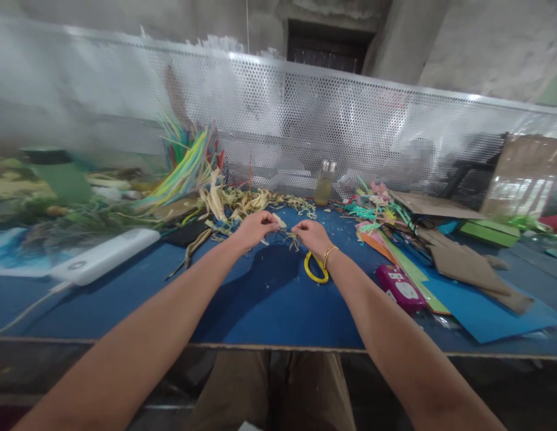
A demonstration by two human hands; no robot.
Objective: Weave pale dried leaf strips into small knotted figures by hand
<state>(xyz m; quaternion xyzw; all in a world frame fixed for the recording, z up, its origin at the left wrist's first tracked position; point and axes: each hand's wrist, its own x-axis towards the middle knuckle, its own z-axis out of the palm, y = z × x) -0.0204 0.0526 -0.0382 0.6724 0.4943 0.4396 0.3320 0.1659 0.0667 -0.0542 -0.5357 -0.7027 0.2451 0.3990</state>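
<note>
My left hand (257,230) is closed in a pinch above the middle of the blue table. Facing it, my right hand (313,236) pinches too, with a gold bracelet on the wrist. Between the fingertips runs a thin pale strip of dried husk (293,240), its frayed end hanging down; its exact outline is blurred. Beneath the right wrist lies a yellow loop (317,275), like a scissors handle, partly hidden by the hand. Just behind the left hand is a heap of dried husks (242,200).
A white power strip (108,254) and a bundle of coloured strips (188,161) are at left. A glass bottle (324,184) stands at the back by the perforated metal screen (260,102). On the right are a purple device (399,289), blue paper (485,308) and brown cardboard (467,263).
</note>
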